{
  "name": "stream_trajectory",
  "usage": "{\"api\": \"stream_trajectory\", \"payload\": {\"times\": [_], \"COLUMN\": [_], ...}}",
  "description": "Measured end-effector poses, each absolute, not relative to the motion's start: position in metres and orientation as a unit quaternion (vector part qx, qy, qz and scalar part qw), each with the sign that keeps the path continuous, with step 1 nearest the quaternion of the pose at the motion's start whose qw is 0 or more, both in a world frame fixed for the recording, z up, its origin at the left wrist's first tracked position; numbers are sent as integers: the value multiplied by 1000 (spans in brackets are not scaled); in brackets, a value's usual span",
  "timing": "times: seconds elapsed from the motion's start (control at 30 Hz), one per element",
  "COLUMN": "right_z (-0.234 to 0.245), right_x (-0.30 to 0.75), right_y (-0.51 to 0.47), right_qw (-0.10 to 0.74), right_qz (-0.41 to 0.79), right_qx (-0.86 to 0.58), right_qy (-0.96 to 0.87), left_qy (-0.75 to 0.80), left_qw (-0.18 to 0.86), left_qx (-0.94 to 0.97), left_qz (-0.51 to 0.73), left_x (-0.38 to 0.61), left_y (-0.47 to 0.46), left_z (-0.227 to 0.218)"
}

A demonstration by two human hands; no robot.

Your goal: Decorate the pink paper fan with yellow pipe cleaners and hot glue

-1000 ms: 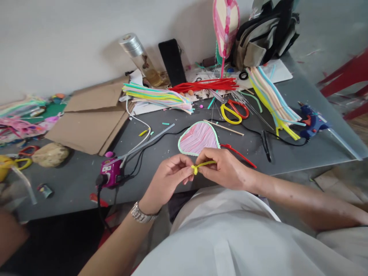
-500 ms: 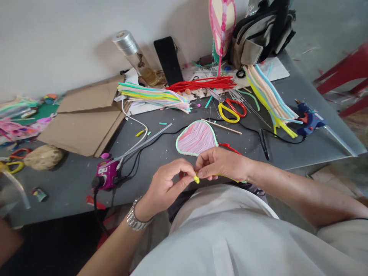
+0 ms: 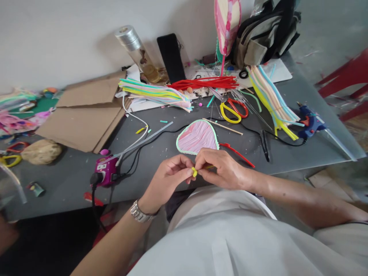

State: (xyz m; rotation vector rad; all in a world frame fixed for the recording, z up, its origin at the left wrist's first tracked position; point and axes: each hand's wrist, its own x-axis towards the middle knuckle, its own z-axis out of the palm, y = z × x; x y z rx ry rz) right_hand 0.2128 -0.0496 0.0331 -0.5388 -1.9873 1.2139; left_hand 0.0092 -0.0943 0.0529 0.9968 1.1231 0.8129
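A yellow pipe cleaner with a small curled end is pinched between my two hands at the table's front edge. My left hand, with a metal watch at the wrist, is closed on the curl with thumb and fingertips. From the other side my right hand grips the same piece, its fingers hiding most of the length. Just beyond my hands lies a pink and lilac striped panel with a pale green fuzzy border. To its right rests a red stick-like piece.
Red-and-yellow scissors, a thin wooden stick and pipe cleaner bundles lie further back. A blue glue gun sits at the right. A purple power socket with cables, cardboard and a stone-like lump are leftward.
Both hands have risen slightly in view. The yellow end between my fingertips now shows as a tighter curl, and more of the red piece is visible.
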Motion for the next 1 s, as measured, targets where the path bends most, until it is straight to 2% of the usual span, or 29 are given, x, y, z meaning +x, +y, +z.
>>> {"api": "stream_trajectory", "payload": {"times": [0.1,0.17,0.23,0.3,0.37,0.47,0.57,0.7,0.8,0.9,1.0], "right_z": [22,15,11,11,15,21,25,28,30,28,20], "right_x": [214,215,216,216,216,216,215,214,212,210,209], "right_y": [-46,-45,-45,-47,-49,-47,-41,-37,-40,-48,-57], "right_qw": [416,419,400,390,368,260,168,111,101,162,280], "right_qz": [284,177,151,248,433,694,804,852,852,774,581], "right_qx": [-137,-100,-95,-145,-226,-297,-306,-308,-310,-341,-314], "right_qy": [-853,-885,-899,-875,-791,-602,-481,-408,-410,-509,-697], "left_qy": [466,460,468,474,471,463,470,480,487,494,480], "left_qw": [732,763,766,755,743,719,693,684,690,705,757], "left_qx": [332,265,234,249,297,378,428,450,442,407,316], "left_qz": [369,368,374,378,371,355,339,313,302,307,311], "left_x": [14,18,21,21,19,14,11,11,11,13,16], "left_y": [-94,-94,-93,-93,-93,-93,-93,-92,-93,-95,-96], "left_z": [44,39,36,35,37,43,51,57,57,52,45]}}
